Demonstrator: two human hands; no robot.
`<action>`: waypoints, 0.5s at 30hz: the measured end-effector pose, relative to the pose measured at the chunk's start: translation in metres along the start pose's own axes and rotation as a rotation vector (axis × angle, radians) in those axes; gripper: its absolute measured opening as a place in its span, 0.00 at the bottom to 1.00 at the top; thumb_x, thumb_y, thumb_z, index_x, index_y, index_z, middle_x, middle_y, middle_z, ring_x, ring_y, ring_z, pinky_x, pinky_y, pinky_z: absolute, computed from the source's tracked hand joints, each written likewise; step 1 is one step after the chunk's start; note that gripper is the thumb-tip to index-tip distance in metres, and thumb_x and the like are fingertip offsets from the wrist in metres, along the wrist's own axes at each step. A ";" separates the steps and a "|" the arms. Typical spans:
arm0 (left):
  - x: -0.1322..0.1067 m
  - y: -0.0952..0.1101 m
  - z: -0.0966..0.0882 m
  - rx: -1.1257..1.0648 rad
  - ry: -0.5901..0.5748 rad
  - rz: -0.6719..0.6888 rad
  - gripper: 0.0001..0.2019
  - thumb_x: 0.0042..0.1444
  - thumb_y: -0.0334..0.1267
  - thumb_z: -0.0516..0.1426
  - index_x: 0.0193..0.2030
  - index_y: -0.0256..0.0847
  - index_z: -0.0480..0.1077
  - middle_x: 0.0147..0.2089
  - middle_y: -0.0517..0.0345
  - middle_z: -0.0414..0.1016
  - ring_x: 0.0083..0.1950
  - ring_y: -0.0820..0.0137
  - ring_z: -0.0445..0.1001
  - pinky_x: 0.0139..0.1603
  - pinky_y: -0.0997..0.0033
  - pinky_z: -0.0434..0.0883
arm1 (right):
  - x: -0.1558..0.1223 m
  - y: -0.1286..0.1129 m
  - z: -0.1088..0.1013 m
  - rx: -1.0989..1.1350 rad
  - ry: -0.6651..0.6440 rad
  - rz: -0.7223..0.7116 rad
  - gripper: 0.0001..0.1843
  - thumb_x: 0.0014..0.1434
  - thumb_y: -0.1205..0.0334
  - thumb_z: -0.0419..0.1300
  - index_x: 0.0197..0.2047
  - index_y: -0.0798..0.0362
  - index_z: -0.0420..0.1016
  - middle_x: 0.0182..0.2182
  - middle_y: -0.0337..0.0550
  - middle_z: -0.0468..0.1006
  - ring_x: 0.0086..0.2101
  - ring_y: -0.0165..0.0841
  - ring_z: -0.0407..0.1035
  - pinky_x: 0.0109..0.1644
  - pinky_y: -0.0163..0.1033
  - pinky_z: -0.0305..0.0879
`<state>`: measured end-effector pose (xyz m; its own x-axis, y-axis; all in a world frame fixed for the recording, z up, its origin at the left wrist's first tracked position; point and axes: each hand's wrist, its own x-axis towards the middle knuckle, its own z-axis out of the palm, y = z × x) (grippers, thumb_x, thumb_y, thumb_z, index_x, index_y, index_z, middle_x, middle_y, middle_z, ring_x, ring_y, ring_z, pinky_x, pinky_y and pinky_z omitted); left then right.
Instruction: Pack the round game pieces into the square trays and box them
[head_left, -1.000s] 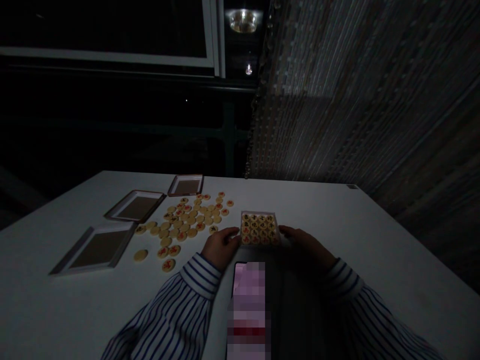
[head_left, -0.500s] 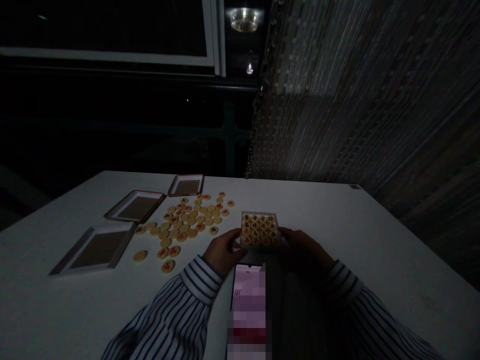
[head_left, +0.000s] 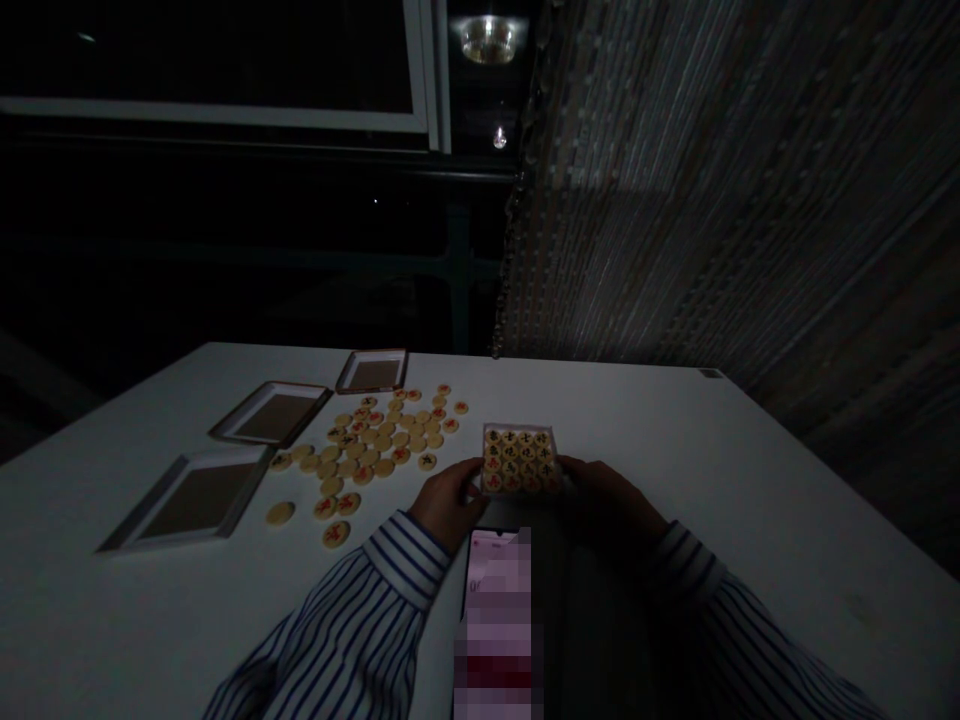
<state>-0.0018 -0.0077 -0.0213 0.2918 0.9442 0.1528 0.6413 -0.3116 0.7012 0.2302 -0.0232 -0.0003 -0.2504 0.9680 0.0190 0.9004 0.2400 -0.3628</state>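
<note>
A small box (head_left: pixel 519 427) stands in front of me, filled with rows of round Chinese chess pieces (head_left: pixel 528 453) marked in black and red characters. My left hand (head_left: pixel 448 500) grips the box's left side, its fingertips at the lower left corner. At the right side, my right hand (head_left: pixel 611 488) holds the box too; shadow hides part of its fingers. Left of the box, many loose Chinese chess pieces (head_left: pixel 385 428) lie scattered, some showing red or black characters and others plain faces.
Three shallow trays or lids lie at the left: a near one (head_left: pixel 199 492), a middle one (head_left: pixel 274 412) and a far one (head_left: pixel 373 371). A phone (head_left: pixel 495 570) with a lit, partly blurred screen lies nearest me on the white table (head_left: pixel 675 430). A bead curtain (head_left: pixel 615 230) hangs beyond the table.
</note>
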 end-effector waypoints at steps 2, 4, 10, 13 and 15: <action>0.000 -0.001 0.001 -0.006 0.008 0.013 0.22 0.43 0.31 0.54 0.48 0.37 0.64 0.34 0.56 0.72 0.33 0.72 0.70 0.35 0.73 0.66 | 0.001 0.000 0.000 -0.003 -0.011 -0.004 0.26 0.49 0.59 0.54 0.53 0.52 0.61 0.37 0.48 0.74 0.34 0.34 0.69 0.34 0.33 0.62; 0.000 -0.001 0.001 -0.013 0.008 0.020 0.22 0.43 0.31 0.53 0.48 0.37 0.64 0.34 0.56 0.72 0.31 0.73 0.69 0.34 0.73 0.66 | 0.001 0.000 0.000 -0.003 -0.019 -0.008 0.27 0.48 0.58 0.54 0.53 0.53 0.60 0.36 0.48 0.75 0.34 0.35 0.69 0.34 0.33 0.62; -0.001 0.002 -0.001 -0.001 0.014 0.013 0.22 0.43 0.31 0.53 0.48 0.36 0.64 0.32 0.57 0.72 0.30 0.73 0.69 0.34 0.73 0.66 | 0.000 0.004 0.002 0.005 0.005 -0.040 0.28 0.47 0.58 0.55 0.53 0.54 0.60 0.37 0.49 0.74 0.35 0.36 0.69 0.34 0.35 0.62; -0.001 0.001 0.000 -0.019 0.005 -0.003 0.22 0.43 0.32 0.54 0.49 0.36 0.64 0.32 0.57 0.72 0.31 0.72 0.69 0.35 0.73 0.66 | 0.001 0.004 0.002 0.013 0.005 -0.042 0.26 0.48 0.59 0.54 0.52 0.54 0.62 0.37 0.49 0.75 0.34 0.36 0.69 0.34 0.35 0.62; 0.000 -0.001 0.001 -0.028 0.003 -0.007 0.22 0.43 0.32 0.54 0.49 0.36 0.64 0.32 0.57 0.72 0.31 0.72 0.69 0.35 0.72 0.66 | 0.003 0.004 0.002 0.018 -0.007 -0.044 0.26 0.48 0.59 0.54 0.52 0.54 0.62 0.37 0.49 0.75 0.34 0.36 0.69 0.34 0.35 0.62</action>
<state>-0.0017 -0.0079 -0.0224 0.2855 0.9466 0.1496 0.6234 -0.3020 0.7212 0.2325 -0.0199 -0.0037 -0.2921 0.9560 0.0284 0.8822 0.2808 -0.3781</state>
